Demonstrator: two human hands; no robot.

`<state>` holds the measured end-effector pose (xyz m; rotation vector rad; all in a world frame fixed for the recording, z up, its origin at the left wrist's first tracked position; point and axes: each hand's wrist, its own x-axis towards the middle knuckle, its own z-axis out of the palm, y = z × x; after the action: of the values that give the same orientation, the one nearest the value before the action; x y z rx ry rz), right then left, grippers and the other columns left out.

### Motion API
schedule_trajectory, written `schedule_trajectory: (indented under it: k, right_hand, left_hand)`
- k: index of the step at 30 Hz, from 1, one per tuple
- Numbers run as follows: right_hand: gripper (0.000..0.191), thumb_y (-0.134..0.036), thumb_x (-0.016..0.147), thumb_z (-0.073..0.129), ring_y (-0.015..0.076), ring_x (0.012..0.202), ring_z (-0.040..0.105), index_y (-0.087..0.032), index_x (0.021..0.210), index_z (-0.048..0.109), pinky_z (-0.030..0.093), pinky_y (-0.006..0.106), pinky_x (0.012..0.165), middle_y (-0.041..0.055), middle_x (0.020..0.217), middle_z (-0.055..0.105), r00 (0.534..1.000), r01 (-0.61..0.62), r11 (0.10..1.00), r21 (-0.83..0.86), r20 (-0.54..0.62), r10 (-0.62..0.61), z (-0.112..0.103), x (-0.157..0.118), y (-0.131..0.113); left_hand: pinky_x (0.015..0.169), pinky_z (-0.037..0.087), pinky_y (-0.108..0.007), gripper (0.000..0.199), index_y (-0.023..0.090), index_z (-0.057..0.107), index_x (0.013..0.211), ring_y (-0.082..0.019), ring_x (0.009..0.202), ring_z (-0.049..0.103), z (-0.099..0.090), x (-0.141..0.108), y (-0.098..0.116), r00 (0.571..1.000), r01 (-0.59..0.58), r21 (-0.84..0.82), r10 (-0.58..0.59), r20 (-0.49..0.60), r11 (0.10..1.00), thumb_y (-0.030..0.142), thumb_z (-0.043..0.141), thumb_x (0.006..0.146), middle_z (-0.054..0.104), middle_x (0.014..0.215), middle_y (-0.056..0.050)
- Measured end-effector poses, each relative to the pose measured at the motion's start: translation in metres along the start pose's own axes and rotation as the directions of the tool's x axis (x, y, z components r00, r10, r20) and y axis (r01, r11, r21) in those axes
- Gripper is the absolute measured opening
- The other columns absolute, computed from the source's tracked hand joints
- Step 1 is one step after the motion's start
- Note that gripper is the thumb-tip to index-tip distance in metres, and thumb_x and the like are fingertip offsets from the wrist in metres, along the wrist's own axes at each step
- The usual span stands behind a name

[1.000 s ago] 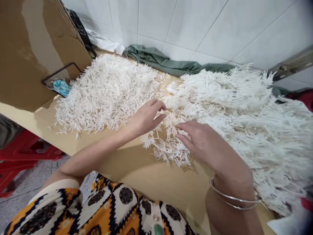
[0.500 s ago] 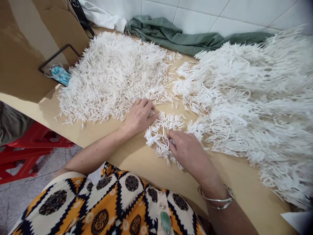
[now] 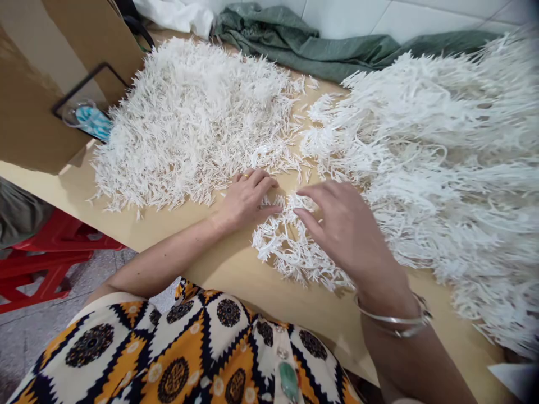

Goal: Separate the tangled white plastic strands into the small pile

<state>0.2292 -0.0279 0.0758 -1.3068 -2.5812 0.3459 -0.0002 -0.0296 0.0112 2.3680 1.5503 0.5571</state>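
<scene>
White branching plastic-like pieces lie in a small cluster (image 3: 301, 252) on the wooden table (image 3: 189, 247). My left hand (image 3: 248, 199) rests at the cluster's upper left edge, fingers curved and thumb apart, with a few white bits beneath; nothing is clearly gripped. Over the cluster's right part is my right hand (image 3: 341, 224), thumb and index finger spread with nothing between them. A large heap of short white pieces (image 3: 193, 123) lies beyond my left hand. Longer white strands form a bigger pile (image 3: 442, 168) on the right.
A cardboard box (image 3: 37, 84) stands at the far left, with a blue-and-white item (image 3: 93, 122) by it. Green cloth (image 3: 295, 42) lies along the tiled wall. Red stools (image 3: 46, 258) are below the table's left edge.
My right hand has moved up and opened its thumb and fingers. More of the small cluster shows below it. My left hand has spread its thumb and fingers slightly. The view has shifted a little.
</scene>
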Motion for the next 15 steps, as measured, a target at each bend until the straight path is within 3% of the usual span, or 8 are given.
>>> schedule_trajectory:
  k: [3,6,10,13,15]
  right_hand:
    - [0.033,-0.028,0.096,0.068,0.0383,0.113,0.06,-0.012,0.126,0.07,0.049,0.055,0.1,0.0193,0.119,0.068,1.0,0.016,0.999,-0.028,0.014,-0.015,0.029,0.027,0.008]
    - [0.008,-0.023,0.093,0.066,0.0331,0.102,0.06,-0.019,0.099,0.07,0.05,0.051,0.095,0.0138,0.105,0.069,0.999,0.031,0.998,0.051,0.04,-0.033,0.049,0.037,0.021]
    - [0.011,-0.017,0.09,0.058,0.0284,0.087,0.062,-0.023,0.082,0.063,0.051,0.047,0.086,0.0094,0.088,0.071,0.994,-0.092,0.991,0.101,-0.046,0.097,0.052,0.035,0.046]
    - [0.012,-0.015,0.088,0.056,0.0303,0.09,0.063,-0.023,0.084,0.064,0.051,0.049,0.086,0.0106,0.09,0.071,0.977,-0.167,0.985,0.033,-0.127,0.169,0.047,0.031,0.057]
    - [0.01,-0.018,0.09,0.058,0.0335,0.099,0.064,-0.022,0.091,0.067,0.051,0.053,0.093,0.0127,0.098,0.071,0.972,-0.147,0.989,0.005,-0.186,0.145,0.045,0.029,0.053]
  left_hand:
    - [0.105,0.043,-0.043,0.056,0.018,0.058,0.13,-0.029,0.124,0.058,-0.004,-0.001,-0.003,0.999,-0.045,-0.022,0.045,-0.018,0.999,0.061,0.069,0.097,0.065,0.134,-0.014]
    - [0.101,0.042,-0.04,0.061,0.018,0.058,0.124,-0.027,0.119,0.059,-0.012,0.0,-0.004,1.0,-0.025,0.003,0.025,-0.002,1.0,0.065,0.076,0.09,0.066,0.129,-0.012]
    - [0.096,0.04,-0.04,0.068,0.016,0.062,0.106,-0.028,0.109,0.059,-0.021,0.0,-0.004,0.994,0.079,0.116,-0.086,0.062,0.99,0.076,0.079,0.079,0.067,0.116,-0.011]
    - [0.094,0.039,-0.04,0.061,0.016,0.064,0.098,-0.028,0.106,0.06,-0.025,-0.001,-0.005,0.987,0.111,0.148,-0.127,0.102,0.983,0.074,0.078,0.082,0.067,0.113,-0.011]
    - [0.092,0.039,-0.04,0.051,0.017,0.065,0.096,-0.028,0.106,0.062,-0.025,-0.001,-0.006,0.981,0.096,0.133,-0.116,0.154,0.987,0.065,0.079,0.087,0.068,0.112,-0.009]
